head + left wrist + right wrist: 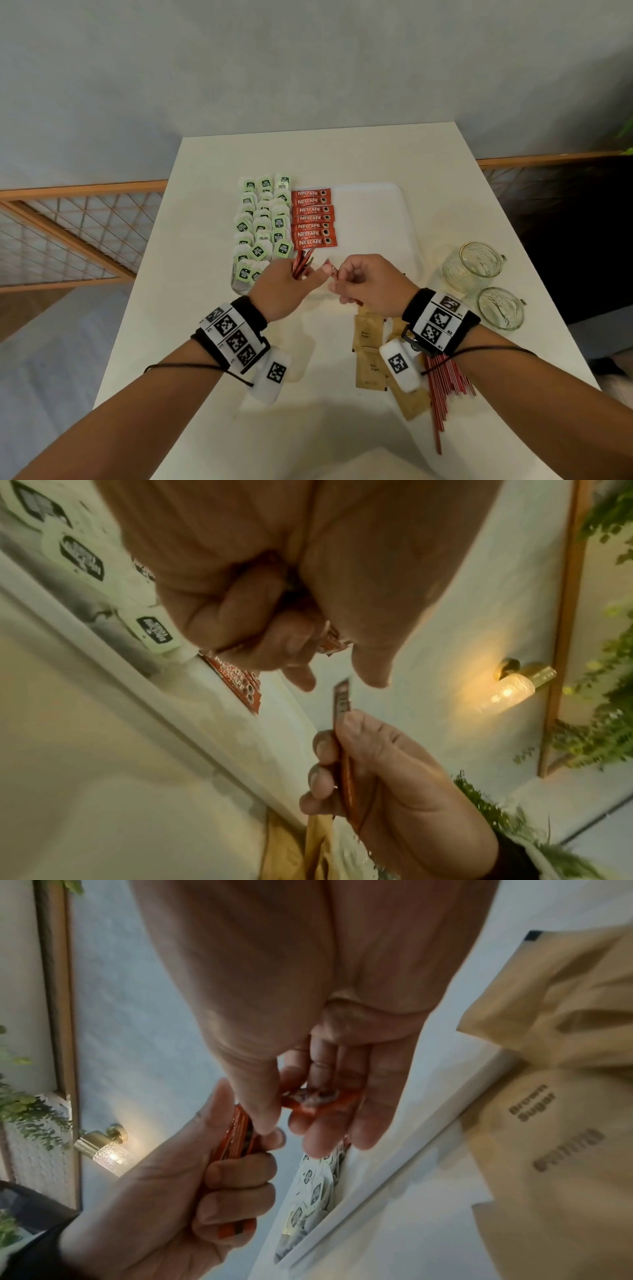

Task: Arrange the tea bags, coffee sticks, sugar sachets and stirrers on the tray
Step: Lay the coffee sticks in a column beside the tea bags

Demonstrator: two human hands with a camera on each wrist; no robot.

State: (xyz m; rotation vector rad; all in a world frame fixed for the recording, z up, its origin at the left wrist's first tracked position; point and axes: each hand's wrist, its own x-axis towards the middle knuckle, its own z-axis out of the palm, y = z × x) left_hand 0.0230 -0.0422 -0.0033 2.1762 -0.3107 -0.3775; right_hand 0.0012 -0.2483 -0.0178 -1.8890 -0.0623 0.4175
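Observation:
On the white tray (376, 212), green-labelled tea bags (263, 222) fill the left columns, and a column of red coffee sticks (313, 219) lies beside them. My left hand (291, 277) grips a small bundle of red coffee sticks (302, 265) above the tray's near edge. In the right wrist view the bundle (236, 1139) stands in that fist. My right hand (337, 282) pinches a single coffee stick (329, 269) close to the left thumb; the left wrist view shows this stick (342, 707) edge-on. Brown sugar sachets (368, 342) and red stirrers (445, 387) lie on the table under my right wrist.
Two glass mugs (471, 265) (500, 308) stand on the table right of the tray. The right half of the tray is bare. A wooden railing (78, 192) runs behind the white table (205, 342). A wall lamp (514, 691) and greenery (599, 737) are in the background.

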